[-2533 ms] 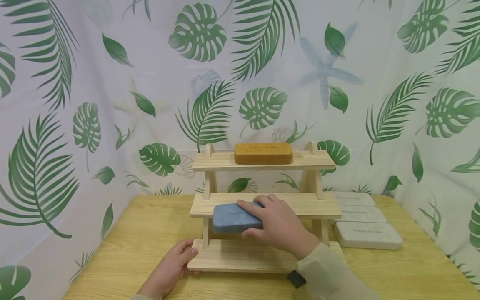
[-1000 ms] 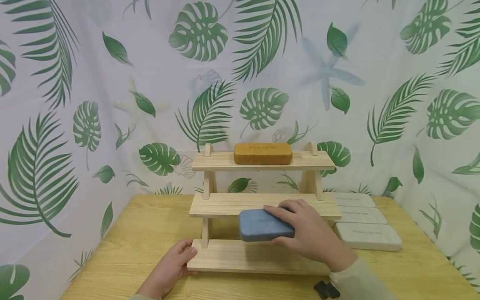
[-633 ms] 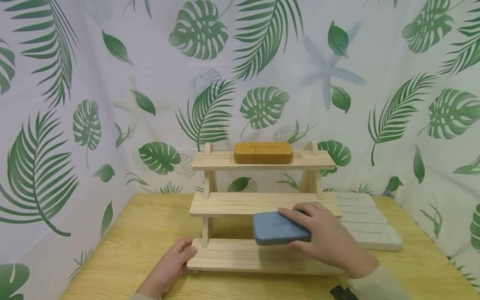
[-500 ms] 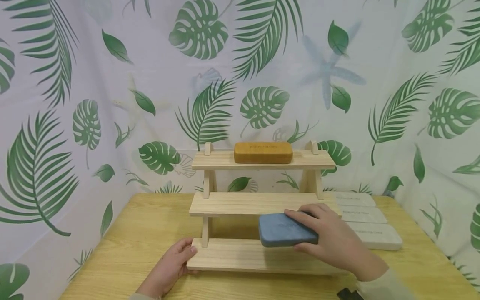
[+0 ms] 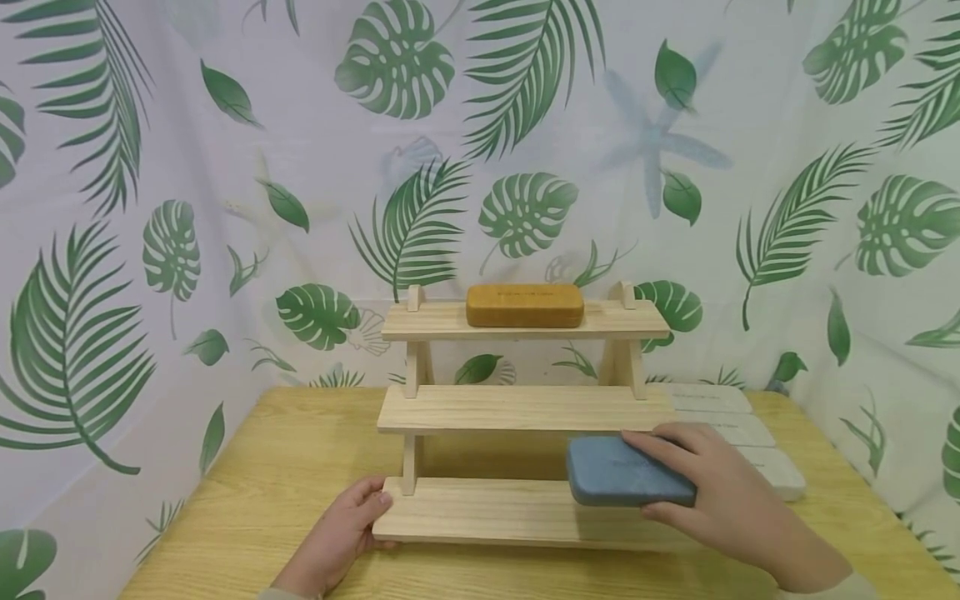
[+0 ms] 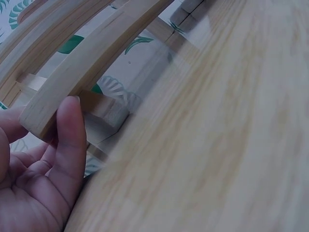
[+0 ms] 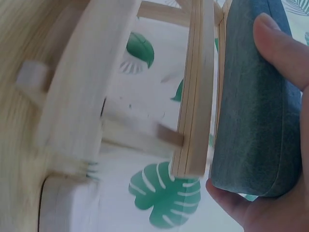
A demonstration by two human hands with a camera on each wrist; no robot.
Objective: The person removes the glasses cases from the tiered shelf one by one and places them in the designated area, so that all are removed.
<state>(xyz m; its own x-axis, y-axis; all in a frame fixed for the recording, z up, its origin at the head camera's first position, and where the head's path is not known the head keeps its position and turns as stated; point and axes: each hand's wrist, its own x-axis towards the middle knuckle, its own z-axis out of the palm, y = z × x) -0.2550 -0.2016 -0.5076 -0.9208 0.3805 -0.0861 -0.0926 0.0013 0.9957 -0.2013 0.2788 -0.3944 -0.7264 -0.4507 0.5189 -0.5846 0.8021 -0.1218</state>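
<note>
A wooden three-step display rack (image 5: 525,408) stands on the table. My left hand (image 5: 347,529) grips the left end of its lowest shelf; the left wrist view shows the thumb and fingers (image 6: 70,145) around the board's end. With my right hand (image 5: 720,492) I hold a blue glasses case (image 5: 626,471) by its right end, in front of the rack and over the right part of the lowest shelf. In the right wrist view the blue case (image 7: 258,106) lies between thumb and fingers. An orange case (image 5: 525,307) rests on the top shelf.
Several pale grey cases (image 5: 776,468) lie in a row on the wooden table (image 5: 247,492), right of the rack and partly behind my right hand. A white leaf-print cloth (image 5: 315,167) hangs behind and at both sides.
My right hand has carried the blue case from in front of the middle shelf's left half rightward and down. My left hand stays at the lowest shelf's end.
</note>
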